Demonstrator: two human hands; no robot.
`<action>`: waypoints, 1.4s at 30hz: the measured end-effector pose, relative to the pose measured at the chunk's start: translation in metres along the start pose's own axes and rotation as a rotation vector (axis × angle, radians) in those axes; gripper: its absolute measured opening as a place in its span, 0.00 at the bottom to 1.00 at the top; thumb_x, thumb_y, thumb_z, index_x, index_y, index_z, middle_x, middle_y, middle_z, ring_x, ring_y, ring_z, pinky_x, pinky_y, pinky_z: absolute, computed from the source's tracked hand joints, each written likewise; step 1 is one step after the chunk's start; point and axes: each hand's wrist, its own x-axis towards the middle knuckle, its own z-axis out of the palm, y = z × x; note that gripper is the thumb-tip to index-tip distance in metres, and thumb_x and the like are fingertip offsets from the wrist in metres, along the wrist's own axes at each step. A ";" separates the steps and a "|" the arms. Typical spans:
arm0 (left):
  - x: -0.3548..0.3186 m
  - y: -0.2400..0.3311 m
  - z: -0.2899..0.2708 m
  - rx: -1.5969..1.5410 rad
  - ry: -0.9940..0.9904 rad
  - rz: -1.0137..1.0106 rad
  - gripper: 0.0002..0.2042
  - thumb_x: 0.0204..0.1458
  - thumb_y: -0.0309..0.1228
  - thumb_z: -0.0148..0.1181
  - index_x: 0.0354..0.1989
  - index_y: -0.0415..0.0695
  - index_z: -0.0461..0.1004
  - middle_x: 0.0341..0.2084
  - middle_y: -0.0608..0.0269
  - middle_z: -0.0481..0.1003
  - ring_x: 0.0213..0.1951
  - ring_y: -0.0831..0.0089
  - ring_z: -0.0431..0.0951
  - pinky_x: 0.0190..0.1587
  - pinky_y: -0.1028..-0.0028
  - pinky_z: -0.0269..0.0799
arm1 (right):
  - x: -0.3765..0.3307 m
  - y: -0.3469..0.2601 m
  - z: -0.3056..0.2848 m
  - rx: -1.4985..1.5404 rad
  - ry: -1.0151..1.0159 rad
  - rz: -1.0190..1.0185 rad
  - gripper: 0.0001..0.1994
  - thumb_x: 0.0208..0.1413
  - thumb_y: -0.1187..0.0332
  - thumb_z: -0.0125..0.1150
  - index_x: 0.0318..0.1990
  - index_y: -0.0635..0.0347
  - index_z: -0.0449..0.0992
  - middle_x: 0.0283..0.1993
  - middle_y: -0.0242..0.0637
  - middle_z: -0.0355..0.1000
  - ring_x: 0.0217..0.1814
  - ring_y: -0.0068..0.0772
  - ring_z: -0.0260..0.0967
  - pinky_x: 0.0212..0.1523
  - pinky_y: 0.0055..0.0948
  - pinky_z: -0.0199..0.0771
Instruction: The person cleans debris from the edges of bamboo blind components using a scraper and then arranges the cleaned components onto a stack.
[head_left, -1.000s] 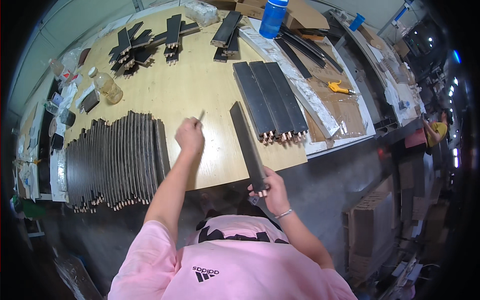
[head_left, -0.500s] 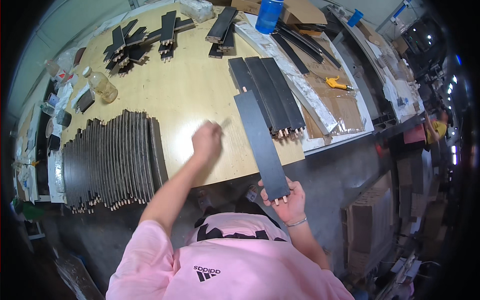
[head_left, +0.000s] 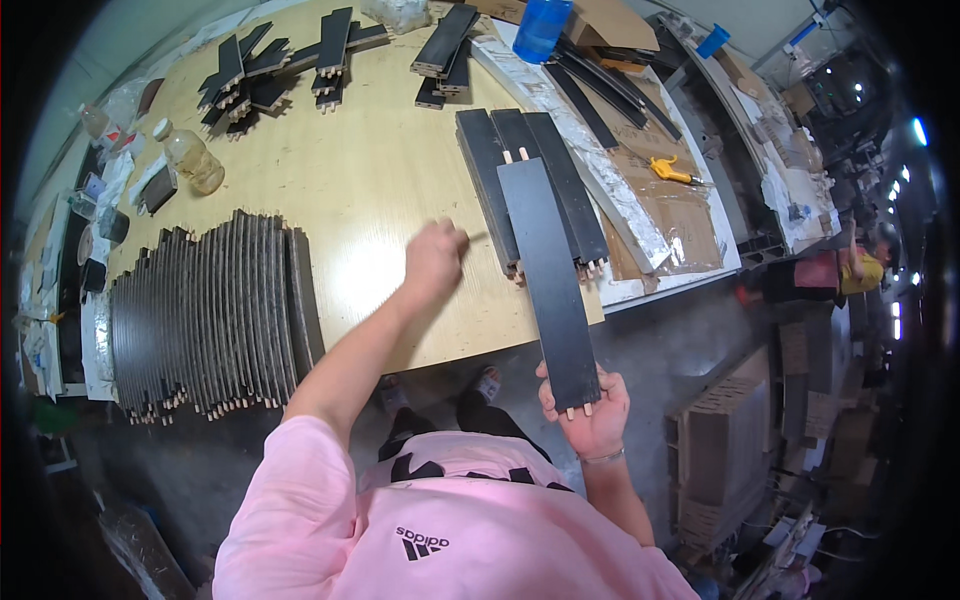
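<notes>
My right hand (head_left: 592,408) grips the near end of a long black panel (head_left: 545,262) with pale wooden dowels sticking out of both ends. The panel reaches out from the table's front edge and lies over three similar black panels (head_left: 505,150) that rest flat, side by side, on the wooden table (head_left: 370,170). My left hand (head_left: 435,256) hovers over the table just left of those panels, closed on a small thin stick (head_left: 476,238) that points toward them.
A long row of black panels (head_left: 210,310) stands on edge at the table's left. Small stacks of black pieces (head_left: 330,40), a bottle (head_left: 188,158) and a blue cup (head_left: 541,28) sit farther back. A yellow-handled tool (head_left: 668,171) lies on cardboard at right. Cardboard boxes (head_left: 730,450) stand on the floor.
My right hand has drawn the held panel toward me and swung it straighter, so it now lies over the three flat panels. My left hand moved right, closer to them.
</notes>
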 end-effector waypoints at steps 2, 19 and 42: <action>-0.039 0.018 -0.009 -0.020 -0.080 0.125 0.03 0.47 0.26 0.59 0.23 0.46 0.75 0.26 0.60 0.70 0.33 0.58 0.72 0.34 0.60 0.70 | 0.006 0.003 -0.003 0.074 -0.070 0.013 0.28 0.54 0.59 0.38 0.54 0.74 0.67 0.46 0.62 0.71 0.31 0.48 0.69 0.27 0.37 0.69; -0.040 -0.008 -0.080 -0.017 0.057 -0.056 0.03 0.49 0.29 0.63 0.29 0.46 0.81 0.23 0.60 0.71 0.30 0.61 0.76 0.31 0.63 0.71 | 0.054 0.098 -0.060 -0.037 0.138 0.444 0.26 0.64 0.56 0.33 0.52 0.70 0.71 0.46 0.55 0.75 0.45 0.49 0.75 0.51 0.48 0.75; -0.047 0.013 -0.026 0.071 0.094 0.118 0.01 0.44 0.26 0.59 0.26 0.45 0.75 0.25 0.58 0.69 0.31 0.58 0.74 0.30 0.60 0.72 | 0.051 0.098 -0.045 0.095 0.206 0.374 0.41 0.63 0.32 0.29 0.60 0.66 0.64 0.55 0.48 0.70 0.57 0.47 0.69 0.63 0.53 0.63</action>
